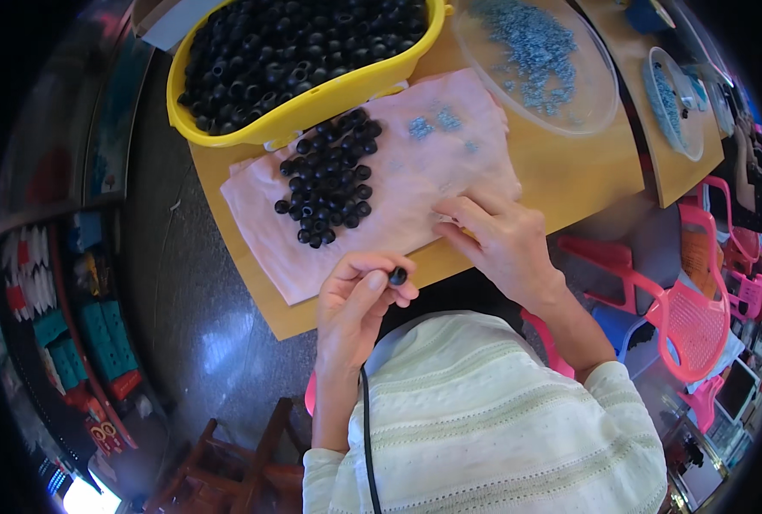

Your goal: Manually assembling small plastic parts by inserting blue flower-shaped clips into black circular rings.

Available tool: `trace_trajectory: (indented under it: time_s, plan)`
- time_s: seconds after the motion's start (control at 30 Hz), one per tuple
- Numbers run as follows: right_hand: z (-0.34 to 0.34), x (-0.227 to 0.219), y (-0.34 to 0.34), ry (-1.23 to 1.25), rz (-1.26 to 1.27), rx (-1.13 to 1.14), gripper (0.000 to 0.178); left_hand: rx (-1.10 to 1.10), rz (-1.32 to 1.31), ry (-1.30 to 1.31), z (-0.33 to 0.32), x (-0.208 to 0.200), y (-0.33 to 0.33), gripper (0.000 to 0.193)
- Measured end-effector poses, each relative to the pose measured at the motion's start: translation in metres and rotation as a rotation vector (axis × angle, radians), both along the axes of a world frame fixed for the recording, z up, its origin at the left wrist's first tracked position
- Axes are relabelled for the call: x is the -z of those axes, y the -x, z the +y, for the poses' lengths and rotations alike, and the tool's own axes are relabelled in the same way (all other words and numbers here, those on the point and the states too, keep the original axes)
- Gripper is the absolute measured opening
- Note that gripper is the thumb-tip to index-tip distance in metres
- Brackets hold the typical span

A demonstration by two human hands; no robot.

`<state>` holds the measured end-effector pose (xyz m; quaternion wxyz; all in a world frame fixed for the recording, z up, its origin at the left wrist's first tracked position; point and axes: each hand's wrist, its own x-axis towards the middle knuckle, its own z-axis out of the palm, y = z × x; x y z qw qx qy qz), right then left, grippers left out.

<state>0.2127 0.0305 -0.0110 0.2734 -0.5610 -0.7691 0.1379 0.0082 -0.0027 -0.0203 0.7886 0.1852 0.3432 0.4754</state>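
Between the thumb and fingers of my left hand [354,301] is a small black hollow ball [397,276], held just off the table's near edge. My right hand [508,244] is closed in a pinch over the pink cloth [415,197]; a tiny yellowish bit shows at its fingertips, too small to name. On the cloth's left half lies a loose pile of similar black balls [330,180]. Little heaps of light-blue grains [432,125] sit toward the cloth's far right. Behind it, a yellow basin [330,98] is filled with more black balls.
A clear round tray [582,124] of blue grains stands at the far right of the wooden table [561,193]. Another tray [694,128] rests on a second table. Pink plastic chairs [694,321] are to the right, a brown wooden stool [244,463] at lower left.
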Motion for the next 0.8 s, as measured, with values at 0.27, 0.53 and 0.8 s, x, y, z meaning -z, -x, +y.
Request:
trace_trajectory:
  time_s: [0.27, 0.53, 0.8]
  plan:
    - [0.003, 0.0, 0.008, 0.008, -0.099, -0.056, 0.011, -0.016, 0.031, -0.078, 0.003, 0.005, -0.005, 0.016]
    - [-0.012, -0.026, 0.011, 0.382, 0.666, -0.021, 0.013, 0.013, -0.09, -0.022, 0.0, 0.002, 0.0, 0.019]
    - [-0.018, -0.027, 0.02, 0.344, 0.892, -0.218, 0.011, -0.003, -0.098, -0.042, -0.012, -0.005, -0.005, 0.019]
